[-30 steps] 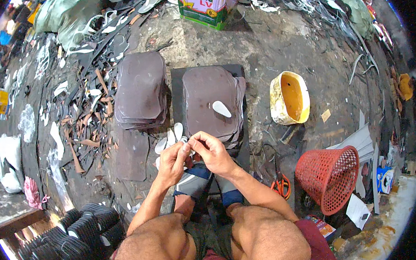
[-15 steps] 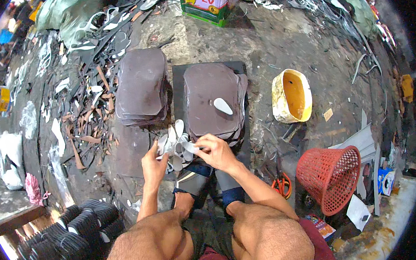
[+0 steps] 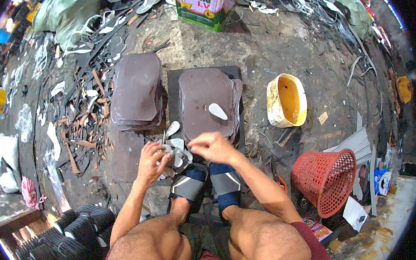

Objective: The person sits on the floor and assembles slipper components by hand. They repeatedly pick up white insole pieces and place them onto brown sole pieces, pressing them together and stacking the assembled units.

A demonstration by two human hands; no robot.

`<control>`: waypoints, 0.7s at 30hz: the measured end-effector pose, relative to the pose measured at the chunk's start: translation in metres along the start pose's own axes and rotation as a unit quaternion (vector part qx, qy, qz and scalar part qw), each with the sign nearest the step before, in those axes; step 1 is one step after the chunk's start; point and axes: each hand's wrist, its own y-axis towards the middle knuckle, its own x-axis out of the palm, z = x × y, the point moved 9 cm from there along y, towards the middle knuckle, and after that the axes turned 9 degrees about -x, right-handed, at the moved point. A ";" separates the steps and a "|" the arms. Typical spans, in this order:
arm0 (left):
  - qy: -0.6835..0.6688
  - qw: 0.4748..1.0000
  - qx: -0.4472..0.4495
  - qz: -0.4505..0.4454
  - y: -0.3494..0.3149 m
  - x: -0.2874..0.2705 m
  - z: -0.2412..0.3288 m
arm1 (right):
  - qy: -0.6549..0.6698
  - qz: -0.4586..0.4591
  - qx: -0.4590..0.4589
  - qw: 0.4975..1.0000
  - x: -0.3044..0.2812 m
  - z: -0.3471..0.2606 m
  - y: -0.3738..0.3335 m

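Small white teardrop-shaped pieces (image 3: 176, 144) lie in a loose pile in front of my feet. My left hand (image 3: 152, 159) is at the pile's left side, fingers curled against a pale piece. To the right of the pile, my right hand (image 3: 213, 147) hovers over the near edge of a stack of brown sheets (image 3: 200, 91), its fingers bent together; whatever they may hold is hidden. On top of that stack rests a single white teardrop-shaped piece (image 3: 218, 111). The stack sits on a dark board (image 3: 173, 75).
Another brown sheet stack (image 3: 136, 89) stands left. A yellowish-white tub (image 3: 275, 100) and red perforated basket (image 3: 322, 182) are on the right. Beyond stands a rectangular tin (image 3: 203, 10). Scraps (image 3: 88, 125) litter the left floor, near stacked dark soles (image 3: 63, 244).
The view has shifted slightly. My hands have moved a little apart; the pale piece that showed at my right fingertips is no longer visible there. My left fingers have curled in over the pile.
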 end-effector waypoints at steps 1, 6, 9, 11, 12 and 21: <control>-0.013 0.999 0.013 0.032 -0.002 -0.007 -0.005 | -0.056 0.094 0.016 0.994 -0.033 0.006 0.004; -0.017 0.973 -0.044 0.224 0.019 -0.047 0.031 | -0.324 0.224 0.106 0.913 -0.084 0.023 0.011; -0.083 0.974 -0.063 0.202 0.023 -0.045 0.055 | -0.040 0.157 0.015 0.987 -0.030 -0.022 0.025; -0.153 0.976 -0.110 0.110 0.031 -0.025 0.064 | 0.062 0.106 0.016 0.992 -0.006 -0.047 0.022; -0.165 0.976 -0.104 0.100 0.034 -0.027 0.070 | 0.102 0.101 0.025 0.989 0.004 -0.039 0.017; -0.274 0.947 -0.104 0.133 0.018 -0.029 0.057 | 0.259 0.123 0.126 0.950 0.035 -0.018 0.005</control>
